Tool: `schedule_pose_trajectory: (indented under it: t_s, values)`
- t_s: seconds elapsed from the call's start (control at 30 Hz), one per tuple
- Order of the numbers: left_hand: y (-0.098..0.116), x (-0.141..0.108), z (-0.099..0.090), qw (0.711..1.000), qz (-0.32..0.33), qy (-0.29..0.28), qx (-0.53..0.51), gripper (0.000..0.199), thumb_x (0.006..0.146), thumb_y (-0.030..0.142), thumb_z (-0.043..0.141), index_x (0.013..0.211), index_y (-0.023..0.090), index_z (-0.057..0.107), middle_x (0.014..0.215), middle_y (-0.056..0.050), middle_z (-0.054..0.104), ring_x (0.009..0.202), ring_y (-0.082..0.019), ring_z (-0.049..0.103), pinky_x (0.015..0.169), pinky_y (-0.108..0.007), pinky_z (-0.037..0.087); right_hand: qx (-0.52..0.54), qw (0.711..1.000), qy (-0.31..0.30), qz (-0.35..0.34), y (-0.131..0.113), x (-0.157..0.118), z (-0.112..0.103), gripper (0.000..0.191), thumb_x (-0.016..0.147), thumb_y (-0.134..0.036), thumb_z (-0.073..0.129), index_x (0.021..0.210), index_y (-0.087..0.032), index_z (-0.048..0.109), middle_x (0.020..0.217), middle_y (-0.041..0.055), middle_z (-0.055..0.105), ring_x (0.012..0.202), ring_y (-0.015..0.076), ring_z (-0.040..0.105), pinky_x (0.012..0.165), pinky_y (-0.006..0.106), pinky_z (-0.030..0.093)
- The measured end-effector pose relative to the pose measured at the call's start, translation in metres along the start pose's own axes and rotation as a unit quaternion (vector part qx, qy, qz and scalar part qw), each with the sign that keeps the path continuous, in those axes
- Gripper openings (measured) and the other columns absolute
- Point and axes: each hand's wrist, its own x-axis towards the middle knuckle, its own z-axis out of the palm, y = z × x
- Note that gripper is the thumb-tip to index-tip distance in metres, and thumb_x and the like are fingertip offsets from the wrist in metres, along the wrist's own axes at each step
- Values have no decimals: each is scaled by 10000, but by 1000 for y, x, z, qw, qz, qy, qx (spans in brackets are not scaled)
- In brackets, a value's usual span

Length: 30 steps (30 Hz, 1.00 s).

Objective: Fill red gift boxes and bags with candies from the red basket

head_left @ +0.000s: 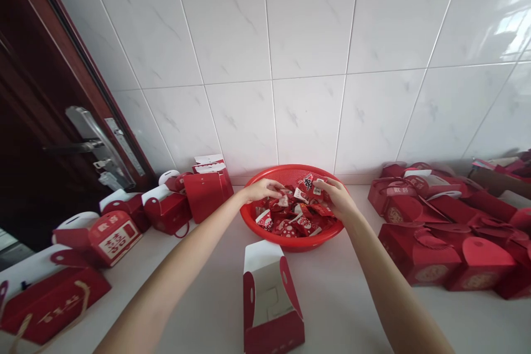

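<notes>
In the head view, a round red plastic basket with a perforated wall is seen on a white worktop, set close to a white tiled wall with grey marbling. Inside the basket a loose heap of small red-and-white wrapped packets is held. The wrappers are crinkled and glossy; some are printed with white dots, others with black or white lettering, and the heap is kept below the rim at the front.

Both hands are placed over the basket, well apart from each other. By the left hand the heap is reached from the left side, with the fingers bent and lowered to a pale pink-and-white packet; whether it is gripped or only touched cannot be told. By the right hand the right side is reached, with the fingers curled at a small white-and-red packet with black characters; how firmly the fingers are closed on it cannot be told.

In front of the basket, between the forearms, a dark red cardboard box with a white raised flap is stood with its top unfolded and its pale interior exposed. To the right, rows of red cardboard boxes are packed together; to the left, assorted red gift boxes are lined up.
</notes>
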Motion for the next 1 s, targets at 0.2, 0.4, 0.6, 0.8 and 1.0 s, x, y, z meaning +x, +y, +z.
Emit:
schedule_pose_trajectory:
  t_s: [0.2,0.4,0.6,0.8,1.0]
  values:
    - [2,10,9,995,52,83,6,428,696,257,740,1119,195,719,1160,-84,735,1112,-261,654,930,-358,507,-4,1000,6,1,0,1,-1,300,571,-341,828,671,-195,586,606,-32,607,495,91,505,385,205,316]
    - [14,-4,11,995,63,35,71,223,683,330,769,879,224,781,928,-30,771,903,-234,684,798,-290,493,0,1000,7,2,1,2,-1,285,588,-330,824,637,-196,577,567,-33,590,468,90,478,381,218,310]
    - [14,-13,22,996,45,-30,68,161,580,292,833,576,195,704,590,21,670,587,-170,591,616,-268,421,14,1000,8,9,1,2,-1,262,583,-299,837,630,-185,606,552,-32,602,465,94,505,358,193,311]
    - [10,-10,18,995,67,60,-37,319,714,431,751,882,161,764,922,-66,774,881,-251,688,807,-344,509,37,999,-28,21,-2,-4,1,183,636,-280,830,708,-156,717,647,35,713,545,155,635,450,242,515]
    - [12,-15,21,985,81,94,-120,473,704,499,780,1019,148,759,1052,-115,778,1007,-286,704,930,-426,528,42,996,-59,43,-1,-3,1,170,665,-245,837,751,-136,740,704,85,754,619,213,707,557,318,617]
